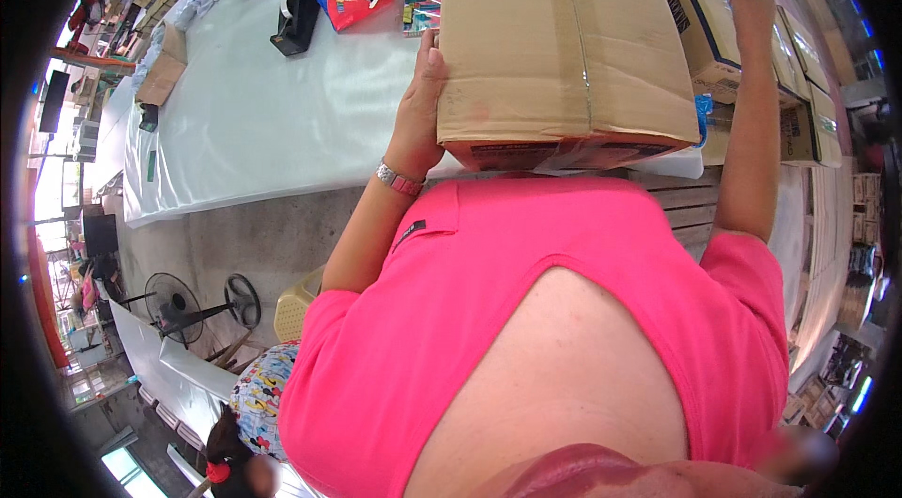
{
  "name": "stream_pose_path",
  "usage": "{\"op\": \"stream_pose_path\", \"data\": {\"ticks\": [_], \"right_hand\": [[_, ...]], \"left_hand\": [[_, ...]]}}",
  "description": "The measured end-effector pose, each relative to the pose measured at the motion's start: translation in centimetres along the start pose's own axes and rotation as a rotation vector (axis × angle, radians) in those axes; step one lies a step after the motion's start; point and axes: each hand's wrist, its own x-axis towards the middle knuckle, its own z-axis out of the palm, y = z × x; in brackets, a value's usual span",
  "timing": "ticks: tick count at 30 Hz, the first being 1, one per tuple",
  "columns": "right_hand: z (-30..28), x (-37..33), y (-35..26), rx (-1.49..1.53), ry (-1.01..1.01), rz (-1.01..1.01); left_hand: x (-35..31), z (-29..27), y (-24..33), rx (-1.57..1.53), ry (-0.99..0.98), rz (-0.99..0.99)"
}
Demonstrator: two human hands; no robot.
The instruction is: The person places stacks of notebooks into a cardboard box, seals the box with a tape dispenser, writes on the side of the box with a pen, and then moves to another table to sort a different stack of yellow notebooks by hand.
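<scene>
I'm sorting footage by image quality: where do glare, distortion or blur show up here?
Head view: soft sheen on the white table; tape glinting on the box; brightness washing out the far left; straight edges bending toward the black rim; a blurred patch at lower right.

A large brown cardboard box is set upright on the white-covered table, close to its near edge. Its top is closed, the flaps being met along a lengthwise seam that is covered by a band of clear, shiny tape. The near side is coloured orange-red and marked with dark print, and more clear tape is seen across it. Faint creases are shown in the plain top, whose far end is cut off by the upper picture edge.
</scene>
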Motion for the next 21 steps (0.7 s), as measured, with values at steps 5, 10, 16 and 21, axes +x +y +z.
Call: {"op": "stream_pose_path", "data": {"ticks": [5, 10, 16, 21], "right_hand": [[8.4, -5.4, 16.5, -0.434, -0.27, 0.095], [13.5, -11.7, 23.7, -0.471, -0.439, 0.239], [14.5, -10.9, 22.5, -0.633, -0.488, 0.285], [7.3, -14.6, 14.1, -0.206, 0.002, 0.15]], "left_hand": [[0.1, -0.4, -0.9, -0.056, 0.023, 0.069], [0.4, -0.1, -0.7, -0.032, 0.01, 0.067], [1.8, -2.5, 0.5, 0.117, 0.08, -0.046], [8.5, -0.1, 2.7, 0.037, -0.126, -0.298]]}}
